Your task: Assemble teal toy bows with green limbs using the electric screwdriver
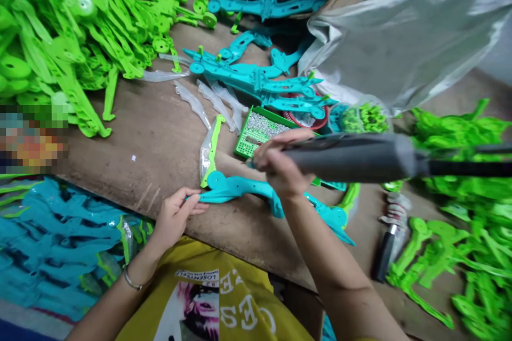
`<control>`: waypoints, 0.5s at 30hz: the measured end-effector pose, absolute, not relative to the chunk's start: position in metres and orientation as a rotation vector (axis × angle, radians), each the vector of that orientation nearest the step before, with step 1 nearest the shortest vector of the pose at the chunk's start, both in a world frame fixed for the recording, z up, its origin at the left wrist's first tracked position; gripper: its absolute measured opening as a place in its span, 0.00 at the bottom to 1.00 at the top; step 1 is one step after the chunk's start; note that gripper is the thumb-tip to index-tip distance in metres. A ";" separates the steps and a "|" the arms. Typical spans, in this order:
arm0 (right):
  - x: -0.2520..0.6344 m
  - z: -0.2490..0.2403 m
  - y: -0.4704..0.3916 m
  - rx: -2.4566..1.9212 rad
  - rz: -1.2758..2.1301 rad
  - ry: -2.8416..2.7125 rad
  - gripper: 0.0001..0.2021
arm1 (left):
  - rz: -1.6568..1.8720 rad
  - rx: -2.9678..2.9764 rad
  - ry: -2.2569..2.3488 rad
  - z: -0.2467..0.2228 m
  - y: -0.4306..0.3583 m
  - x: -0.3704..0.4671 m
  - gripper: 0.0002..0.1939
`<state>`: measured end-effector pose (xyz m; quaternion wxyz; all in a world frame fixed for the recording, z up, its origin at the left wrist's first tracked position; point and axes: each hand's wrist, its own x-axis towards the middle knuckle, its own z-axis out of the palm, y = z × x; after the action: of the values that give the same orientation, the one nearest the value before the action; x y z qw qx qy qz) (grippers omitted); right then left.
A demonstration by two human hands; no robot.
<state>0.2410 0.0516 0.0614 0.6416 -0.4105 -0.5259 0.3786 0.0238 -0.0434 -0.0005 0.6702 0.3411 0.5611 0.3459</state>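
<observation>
Teal plastic bow-shaped part (236,186), left tip pinched between thumb and fingers of the left hand (174,216). Right hand (286,162) wrapped around the front end of one dark grey electric screwdriver (352,157), nose pointing left, rear running off toward the right edge. Blurred here; bit hard to read.

Key relation: bow-shaped part is at the near side of the bench (160,133), closer to the wearer than the screwdriver nose, long axis left to right, right end angled toward the wearer. Left hand is nearer, in contact; right hand and wrist cover part of its middle in view. Height of screwdriver above it: can't tell.

By the part's ends: two lime strips, one left with clear blade (210,152) meeting the round disc, one right (351,200), partly hidden. Fastened or loose: can't tell.

Beyond the screwdriver nose: one green perforated basket (241,138) with silver screws (266,125), too many to count. Behind it, one red basket (326,118). Loose clear blades (192,102), about five, some overlapping. Right: one black-handled tool (387,253). Outer area: two big lime heaps, left (92,32) and right (480,266), uncountable; one teal pile (52,240) lower left, uncountable; one white sack (400,48).
</observation>
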 end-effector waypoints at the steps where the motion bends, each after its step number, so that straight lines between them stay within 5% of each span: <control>1: 0.250 0.061 0.056 -0.945 0.794 -1.148 0.10 | 0.785 0.768 1.273 0.000 -0.044 0.023 0.21; 5: 0.281 0.045 0.066 -1.057 0.670 -1.056 0.10 | 0.756 0.929 1.432 0.003 -0.051 0.013 0.20; 10: 0.289 0.024 0.066 -1.033 0.694 -1.038 0.11 | 0.871 1.870 1.793 0.020 -0.047 0.004 0.13; 15: 0.286 0.019 0.067 -1.001 0.710 -1.019 0.10 | 0.908 2.288 1.502 0.034 -0.027 0.037 0.20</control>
<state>0.2856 0.0675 0.0195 0.6984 -0.4491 -0.4571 0.3187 0.0375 -0.0271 0.0339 0.1285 0.7868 0.5166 0.3124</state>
